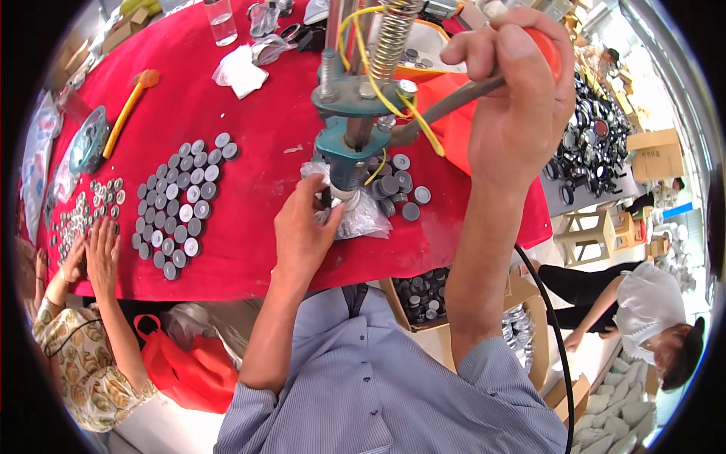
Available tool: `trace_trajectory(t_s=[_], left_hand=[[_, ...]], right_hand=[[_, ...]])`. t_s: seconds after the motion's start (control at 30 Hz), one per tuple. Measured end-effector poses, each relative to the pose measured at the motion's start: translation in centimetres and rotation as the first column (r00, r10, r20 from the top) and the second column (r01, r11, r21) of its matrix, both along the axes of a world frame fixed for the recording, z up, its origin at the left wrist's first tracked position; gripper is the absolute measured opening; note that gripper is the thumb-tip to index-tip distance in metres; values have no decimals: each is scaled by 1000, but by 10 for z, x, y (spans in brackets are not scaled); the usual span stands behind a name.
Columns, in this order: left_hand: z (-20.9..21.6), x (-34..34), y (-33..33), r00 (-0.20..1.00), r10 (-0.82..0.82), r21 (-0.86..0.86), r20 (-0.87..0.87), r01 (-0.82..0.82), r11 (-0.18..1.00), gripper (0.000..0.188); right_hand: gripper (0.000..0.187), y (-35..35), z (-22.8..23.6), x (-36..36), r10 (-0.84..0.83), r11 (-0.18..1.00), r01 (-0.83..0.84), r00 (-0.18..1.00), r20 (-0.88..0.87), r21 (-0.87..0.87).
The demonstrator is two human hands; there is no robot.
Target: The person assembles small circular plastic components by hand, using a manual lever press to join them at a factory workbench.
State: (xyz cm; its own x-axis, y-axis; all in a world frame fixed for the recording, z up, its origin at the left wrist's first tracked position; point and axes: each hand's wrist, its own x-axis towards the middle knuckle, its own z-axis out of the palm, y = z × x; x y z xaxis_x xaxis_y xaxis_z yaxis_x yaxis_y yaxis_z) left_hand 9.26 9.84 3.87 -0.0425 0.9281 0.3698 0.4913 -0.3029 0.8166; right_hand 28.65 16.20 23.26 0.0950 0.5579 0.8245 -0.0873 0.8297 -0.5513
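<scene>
A green hand press (352, 144) with a coil spring (395, 38) stands on the red-covered table. My right hand (522, 98) is raised and wrapped round the press lever (465, 94), its fingers by the red-orange knob (543, 53). Low at the press head, my left hand (304, 231) is closed, thumb and fingers around the spot under the ram. What they grip there is mostly hidden. Clear plastic film (364, 221) lies beneath. Several grey round caps (395, 181) are heaped just right of the press. A yellow cord (425, 129) hangs from it.
Rows of grey caps (172, 198) lie left of the press. Further left, a co-worker's hands (102, 253) rest near small metal parts (76, 219). A yellow hammer-like tool (128, 110) and a glass (221, 23) sit farther back. A box of caps (422, 296) is below the table edge.
</scene>
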Motion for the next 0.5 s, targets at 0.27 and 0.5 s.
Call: trace_trajectory(t_s=[0.27, 0.5], left_hand=[[-12, 16, 9, 999, -22, 85, -33, 25, 996, 61], [-4, -4, -3, 998, -57, 88, 4, 56, 995, 55]], right_hand=[[27, -12, 4, -8, -33, 998, 35, 999, 43, -47], [20, -52, -30, 4, -9, 995, 10, 1000, -3, 95]])
